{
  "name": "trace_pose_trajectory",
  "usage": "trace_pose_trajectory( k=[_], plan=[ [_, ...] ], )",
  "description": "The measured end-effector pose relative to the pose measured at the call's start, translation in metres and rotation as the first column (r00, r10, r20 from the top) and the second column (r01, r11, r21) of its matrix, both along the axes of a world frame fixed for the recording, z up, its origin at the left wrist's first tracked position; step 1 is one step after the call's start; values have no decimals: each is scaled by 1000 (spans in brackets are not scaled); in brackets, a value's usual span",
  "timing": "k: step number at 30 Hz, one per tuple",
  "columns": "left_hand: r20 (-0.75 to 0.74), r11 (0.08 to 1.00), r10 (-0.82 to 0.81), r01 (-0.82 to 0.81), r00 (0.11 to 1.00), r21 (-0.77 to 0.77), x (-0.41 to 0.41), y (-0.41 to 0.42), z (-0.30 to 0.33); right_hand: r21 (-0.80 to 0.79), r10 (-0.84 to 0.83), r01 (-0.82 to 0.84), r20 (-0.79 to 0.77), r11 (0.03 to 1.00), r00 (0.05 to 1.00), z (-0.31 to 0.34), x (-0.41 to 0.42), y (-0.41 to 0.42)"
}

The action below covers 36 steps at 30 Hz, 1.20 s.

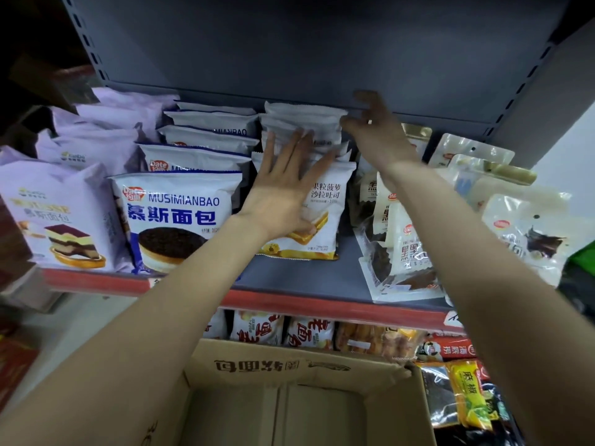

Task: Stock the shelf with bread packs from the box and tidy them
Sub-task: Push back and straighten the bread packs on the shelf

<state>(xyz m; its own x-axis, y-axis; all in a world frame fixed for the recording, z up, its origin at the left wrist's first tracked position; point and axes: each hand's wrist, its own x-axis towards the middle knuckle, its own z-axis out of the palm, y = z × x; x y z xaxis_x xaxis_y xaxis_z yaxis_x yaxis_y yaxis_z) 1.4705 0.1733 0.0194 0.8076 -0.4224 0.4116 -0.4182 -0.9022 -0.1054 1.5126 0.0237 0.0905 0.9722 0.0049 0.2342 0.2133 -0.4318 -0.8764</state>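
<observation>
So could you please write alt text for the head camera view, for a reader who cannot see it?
A person's left hand presses flat against a row of white bread packs on a shop shelf, while the right hand reaches to the row's back. An open cardboard box sits below.

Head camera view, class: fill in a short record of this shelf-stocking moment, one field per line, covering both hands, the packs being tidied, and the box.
left hand: left hand open, fingers spread flat against the row of white sandwich packs
right hand: right hand at the back of the same row, grip blurred
neighbouring row: blue-and-white bread packs standing upright
box: cardboard box below the shelf, no packs visible inside
shelf: shelf with red front edge
</observation>
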Motion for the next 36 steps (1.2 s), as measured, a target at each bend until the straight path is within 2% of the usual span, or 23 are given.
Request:
trace_pose_trajectory(
  k=[2, 3, 4, 6, 8, 9, 10, 11, 14, 17, 19, 22, 29, 33, 36],
  plan=[
    [99, 970, 11, 13, 995, -244, -19, -2, -12, 69, -44, 35, 133, 997, 990, -16, -41, 4],
    [123, 918, 23, 28, 992, -395, -30, -4, -18, 98, -58, 41, 181, 994, 982, -25, -61, 6],
    [118, 833, 31, 39, 993, -552, -43, -6, -25, 102, -70, 51, 200, 993, 977, -38, -77, 9],
    [26, 588, 55, -12, 998, -809, -64, -11, -39, 65, -87, 76, 184, 995, 979, -65, -98, 16],
    [-108, 335, 68, -124, 992, -934, -70, -12, -51, 55, -81, 75, 115, 996, 990, -91, -97, 23],
    [-168, 237, 48, -174, 985, -956, -68, -12, -57, 45, -50, 47, 65, 998, 997, -103, -91, 25],
    [-205, 188, 18, -205, 979, -961, -64, -11, -61, 35, -7, 6, 24, 999, 1000, -111, -85, 26],
    [-220, 186, -5, -215, 975, -959, -59, -9, -65, 31, 45, -45, 7, 998, 999, -117, -78, 25],
    [-238, 263, -73, -212, 968, -941, -42, 0, -76, 31, 187, -189, 70, 981, 980, -124, -65, 20],
    [-289, 334, -178, -218, 941, -917, -32, 4, -77, 80, 260, -270, 116, 959, 959, -124, -61, 19],
    [-294, 382, -176, -210, 939, -900, -27, 3, -75, 105, 252, -263, 108, 959, 962, -125, -58, 21],
    [-283, 403, -194, -186, 939, -896, -27, 4, -70, 148, 224, -237, 99, 960, 970, -127, -57, 23],
    [-360, 451, -105, -278, 927, -848, -32, 8, -64, 135, 214, -228, 113, 964, 970, -139, -51, 29],
    [-393, 453, -9, -346, 920, -821, -33, 4, -63, 89, 195, -205, 106, 975, 975, -140, -48, 29],
    [-459, 382, -6, -422, 888, -822, -44, -4, -59, 27, 138, -139, 46, 990, 989, -127, -61, 30]
  ],
)
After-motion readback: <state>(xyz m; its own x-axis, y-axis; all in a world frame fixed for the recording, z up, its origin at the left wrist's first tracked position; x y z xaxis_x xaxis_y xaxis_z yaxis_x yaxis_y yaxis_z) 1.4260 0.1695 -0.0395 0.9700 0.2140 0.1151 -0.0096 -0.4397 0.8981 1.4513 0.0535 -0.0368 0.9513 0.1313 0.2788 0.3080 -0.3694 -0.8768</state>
